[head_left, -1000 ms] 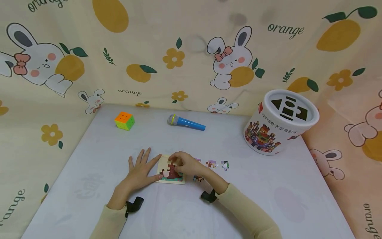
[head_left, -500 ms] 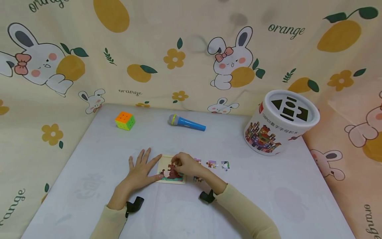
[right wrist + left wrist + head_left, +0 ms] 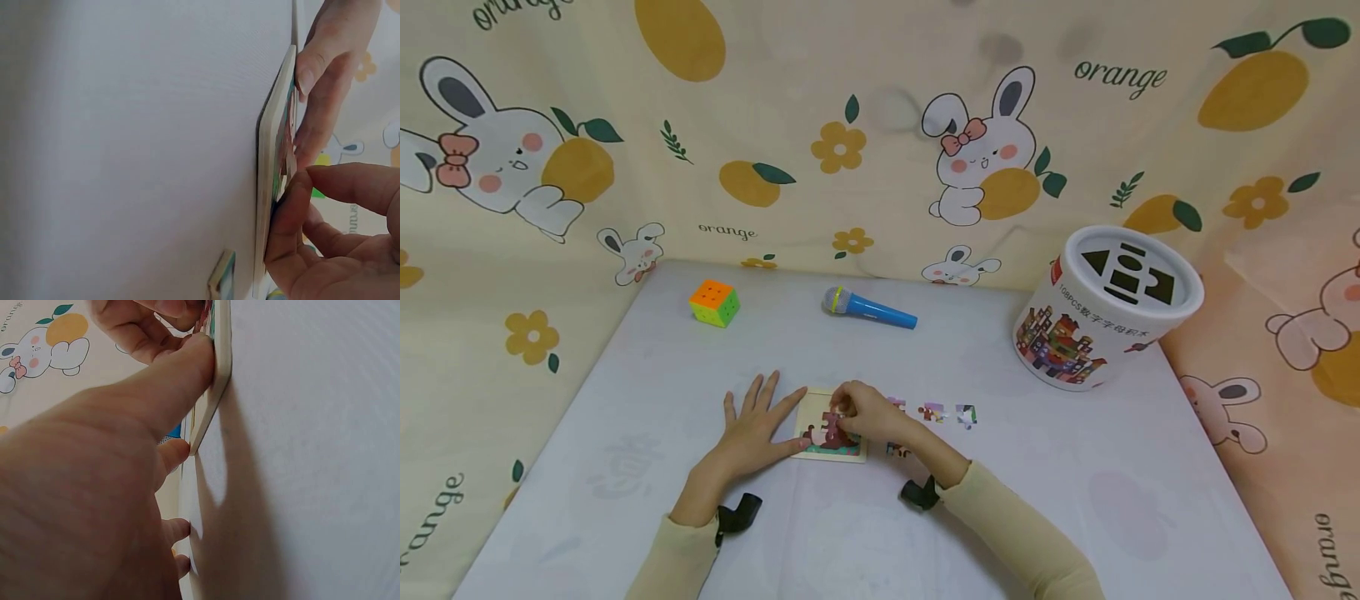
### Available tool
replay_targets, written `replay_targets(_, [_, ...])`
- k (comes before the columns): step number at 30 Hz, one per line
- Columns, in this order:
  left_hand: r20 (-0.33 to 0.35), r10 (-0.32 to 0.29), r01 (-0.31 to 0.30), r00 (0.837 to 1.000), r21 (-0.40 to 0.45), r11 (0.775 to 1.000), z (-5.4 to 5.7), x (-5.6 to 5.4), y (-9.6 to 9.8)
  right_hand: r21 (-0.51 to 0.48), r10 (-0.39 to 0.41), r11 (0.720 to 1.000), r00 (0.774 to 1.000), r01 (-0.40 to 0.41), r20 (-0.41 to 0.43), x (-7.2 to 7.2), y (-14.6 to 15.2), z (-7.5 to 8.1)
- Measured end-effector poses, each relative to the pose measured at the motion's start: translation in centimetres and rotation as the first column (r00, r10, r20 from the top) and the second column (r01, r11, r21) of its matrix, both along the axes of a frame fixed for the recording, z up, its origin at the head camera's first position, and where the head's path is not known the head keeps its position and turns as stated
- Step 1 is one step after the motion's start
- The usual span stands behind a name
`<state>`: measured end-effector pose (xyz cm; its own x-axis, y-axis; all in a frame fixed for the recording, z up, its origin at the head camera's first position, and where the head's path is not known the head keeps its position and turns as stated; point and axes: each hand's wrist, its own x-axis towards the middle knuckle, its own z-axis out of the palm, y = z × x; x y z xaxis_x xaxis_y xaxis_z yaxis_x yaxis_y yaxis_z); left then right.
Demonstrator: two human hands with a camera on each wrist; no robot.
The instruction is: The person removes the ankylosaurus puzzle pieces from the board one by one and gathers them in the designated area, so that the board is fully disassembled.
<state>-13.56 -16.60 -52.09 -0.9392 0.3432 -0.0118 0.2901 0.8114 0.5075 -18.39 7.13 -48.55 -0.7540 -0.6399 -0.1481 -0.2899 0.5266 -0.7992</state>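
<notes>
A small wooden puzzle board [image 3: 809, 408] with a raised frame lies flat on the white table, its lower part filled with reddish-brown animal pieces. My left hand [image 3: 751, 436] rests beside it, fingers spread and straight; the thumb touches the board's near left corner area and the index fingertip its far left corner. Over the board's right half, my right hand [image 3: 874, 414] pinches a puzzle piece [image 3: 291, 165] between thumb and index finger, low against the picture. Fingers hide most of that piece. Loose puzzle pieces [image 3: 932, 412] lie right of the board, some partly behind the right wrist.
A Rubik's cube [image 3: 714, 303] sits at the back left. Near it, a blue toy microphone [image 3: 869, 307] lies at the back middle. A big white block bucket [image 3: 1105, 308] with shape cutouts stands at the back right. Patterned cloth [image 3: 880, 125] hangs behind the table.
My right hand has shifted very slightly over the board, its thumb and index finger drawing closer together on the piece. The left hand and the board stay where they were.
</notes>
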Motion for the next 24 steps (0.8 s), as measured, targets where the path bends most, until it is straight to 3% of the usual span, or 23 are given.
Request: replay_targets(24, [-0.009,0.004,-0.004,1.000,-0.004,1.000,0.27,0.08,0.13,-0.043,0.008,0.999,0.998,-0.005,0.070,0.15,0.06,-0.15])
